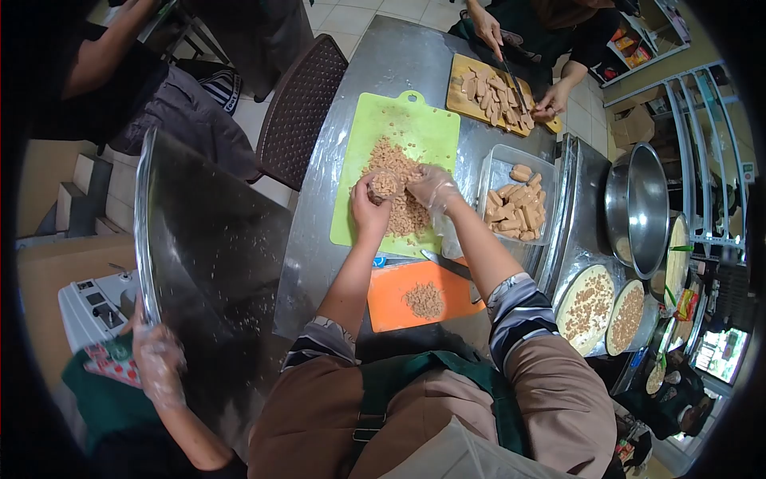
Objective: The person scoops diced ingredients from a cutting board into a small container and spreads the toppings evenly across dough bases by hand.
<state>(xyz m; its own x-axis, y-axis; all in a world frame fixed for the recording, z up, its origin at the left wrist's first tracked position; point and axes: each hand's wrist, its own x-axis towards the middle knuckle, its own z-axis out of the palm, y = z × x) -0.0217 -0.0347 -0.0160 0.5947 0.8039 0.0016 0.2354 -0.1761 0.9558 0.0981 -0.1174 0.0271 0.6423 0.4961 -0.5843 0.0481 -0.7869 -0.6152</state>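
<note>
My left hand (371,209) is wrapped round a small clear cup (384,185) filled with chopped brown pieces. Close to its right, my right hand (433,190) wears a clear plastic glove; its fingers are bent over the chopped pile (407,211), and what they hold, if anything, is hidden. The pile lies on a green cutting board (359,128) beneath both hands. Nearer to me, an orange board (387,307) carries a smaller chopped heap (424,300). A knife (451,266) rests by that board's upper right edge.
To the right stands a clear tub (488,164) of larger brown pieces. A co-worker slices on a wooden board (456,104) at the table's far end. Further right are a steel bowl (645,211) and topped round bases (586,310). A gloved co-worker's hand (159,363) touches a metal tray (145,231).
</note>
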